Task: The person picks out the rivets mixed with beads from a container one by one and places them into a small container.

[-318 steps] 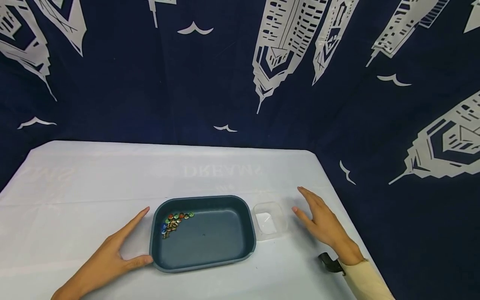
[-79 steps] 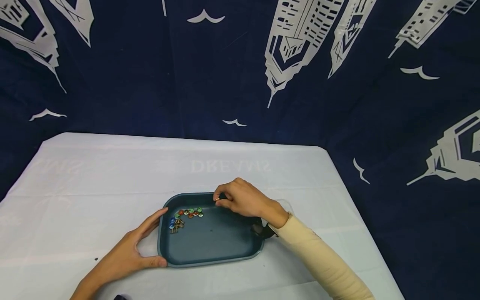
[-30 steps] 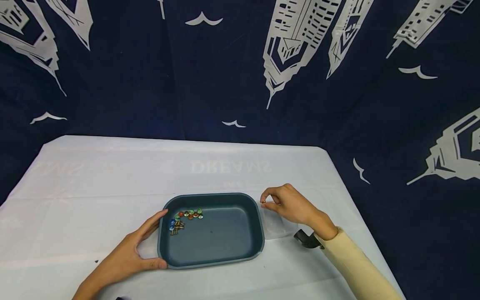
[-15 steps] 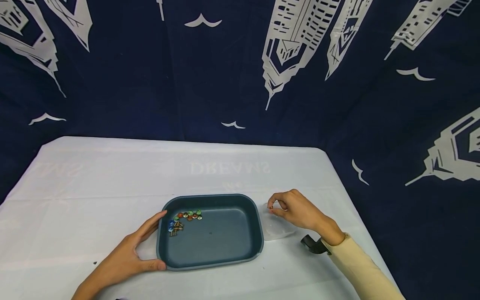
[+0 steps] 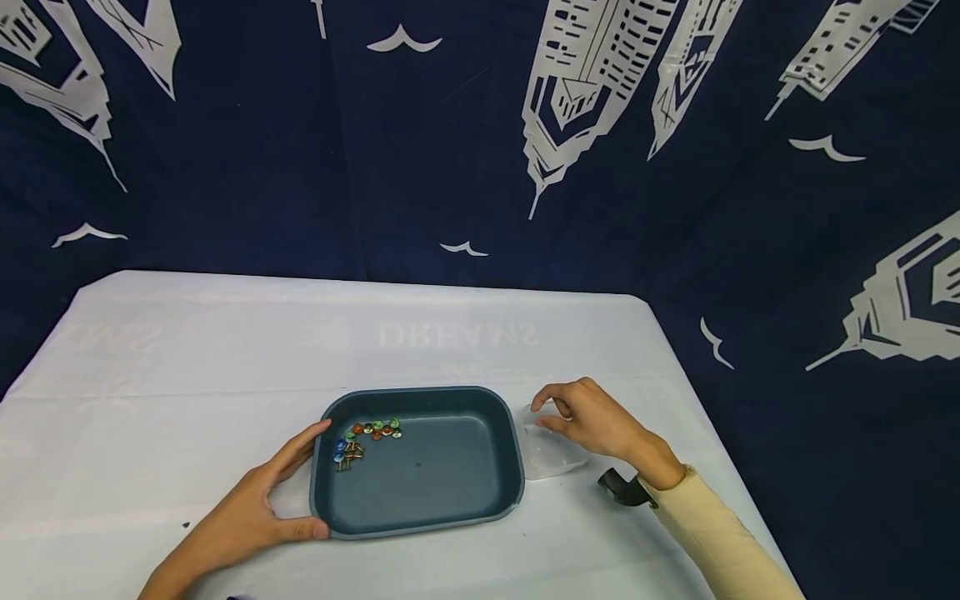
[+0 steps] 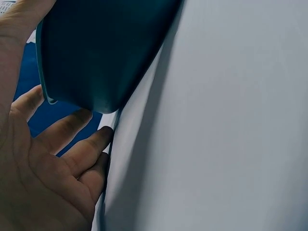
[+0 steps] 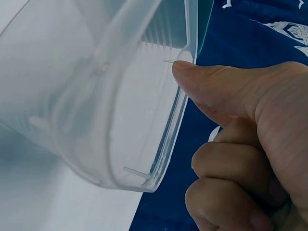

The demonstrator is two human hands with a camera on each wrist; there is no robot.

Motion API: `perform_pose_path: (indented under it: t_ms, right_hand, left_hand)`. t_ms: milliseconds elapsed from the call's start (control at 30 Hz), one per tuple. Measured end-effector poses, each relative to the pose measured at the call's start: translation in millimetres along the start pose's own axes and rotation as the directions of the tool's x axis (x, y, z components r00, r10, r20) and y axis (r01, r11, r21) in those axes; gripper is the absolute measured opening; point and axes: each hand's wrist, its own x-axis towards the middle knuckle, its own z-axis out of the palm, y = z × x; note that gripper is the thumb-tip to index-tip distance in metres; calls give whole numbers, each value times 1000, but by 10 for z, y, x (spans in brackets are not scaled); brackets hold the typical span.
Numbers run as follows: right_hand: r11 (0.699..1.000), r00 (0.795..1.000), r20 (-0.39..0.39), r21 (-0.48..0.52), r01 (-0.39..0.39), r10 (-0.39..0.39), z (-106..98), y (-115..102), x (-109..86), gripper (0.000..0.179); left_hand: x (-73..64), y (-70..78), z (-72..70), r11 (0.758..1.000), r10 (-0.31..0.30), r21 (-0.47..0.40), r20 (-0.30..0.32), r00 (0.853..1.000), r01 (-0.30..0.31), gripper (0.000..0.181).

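My left hand (image 5: 240, 508) lies against the left end of a dark teal tray (image 5: 427, 492). Its thumb touches the near corner and its fingertips the far one, with the fingers fairly straight. Inside the tray's far left corner sit several small shiny pieces (image 5: 367, 435), orange, green, blue and gold. My right hand (image 5: 600, 421) is over a clear plastic box (image 5: 555, 458) just right of the tray. Its thumb and index finger are apart, and nothing shows between them. In the right wrist view the thumb (image 7: 192, 72) is at the box's rim; the other fingers curl loosely.
A white cloth (image 5: 225, 333) covers the table, whose far edge meets a dark blue printed curtain (image 5: 360, 183). A black wrist camera (image 5: 625, 488) hangs under the right wrist. One dark speck (image 5: 186, 525) lies left of the left hand.
My right hand carried a small piece from over the tray to the clear box. Its thumb and index finger have now parted, and the piece is out of them. The left hand stays.
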Motion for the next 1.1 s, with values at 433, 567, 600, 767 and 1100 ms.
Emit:
perform_pose_path:
  t_ms: [433,567,600,767,1100]
  right_hand:
    - [1000,1000,-2,-5,12,-12,2,-1,15,16]
    - [1000,1000,-6,-1,21,-21,2,-19,35,15]
    - [1000,1000,-8,-2,24,-24,2,-25,41,15]
    - [999,999,-16,2,37,-37,1,-69,75,16]
    - [998,998,-23,25,54,-54,38,-147,149,13]
  left_hand:
    - [-5,-14,16,1000,-16,4,6,1000,16,114]
    - [-9,-12,14,1000,-8,0,2,1000,8,114]
    - [-10,-10,13,1000,-7,-2,1,1000,7,114]
    - [-8,-1,8,1000,-9,-8,3,1000,10,113]
    - [4,0,16,1000,-10,-10,4,1000,10,113]
